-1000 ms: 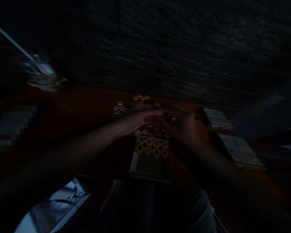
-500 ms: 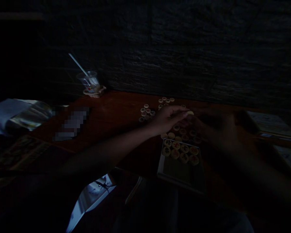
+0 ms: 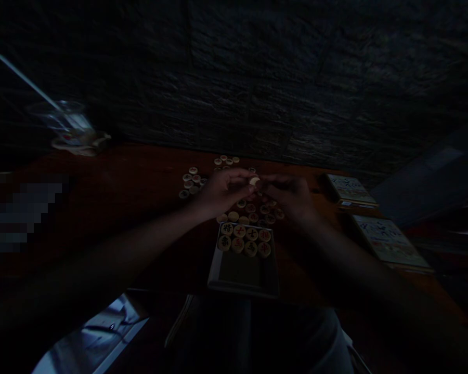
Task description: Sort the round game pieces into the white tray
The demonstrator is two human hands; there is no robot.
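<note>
Between my two hands, above the wooden table, is a round Chinese chess piece (image 3: 254,181). My left hand (image 3: 230,188) pinches it from the left. My right hand (image 3: 290,193) has its fingertips against its right side, closed on it too. Just below the hands stands a shallow open box (image 3: 214,270), with two rows of Chinese chess pieces (image 3: 250,248) filling its far part, marked in red and black. More loose pieces (image 3: 251,208) lie on the table under and behind my hands, and a small group (image 3: 194,177) lies left of them. The dim light blurs finer finger detail.
A clear cup with a straw (image 3: 72,124) stands on a coaster at the far left. Two flat printed boxes (image 3: 390,239) lie on the table (image 3: 140,166) at the right. A dark stone wall (image 3: 226,93) borders the table's back edge.
The view has swung to the right, bringing the printed boxes fully in. My right hand, blurred and farther right before, has come to the piece at my left fingertips.
</note>
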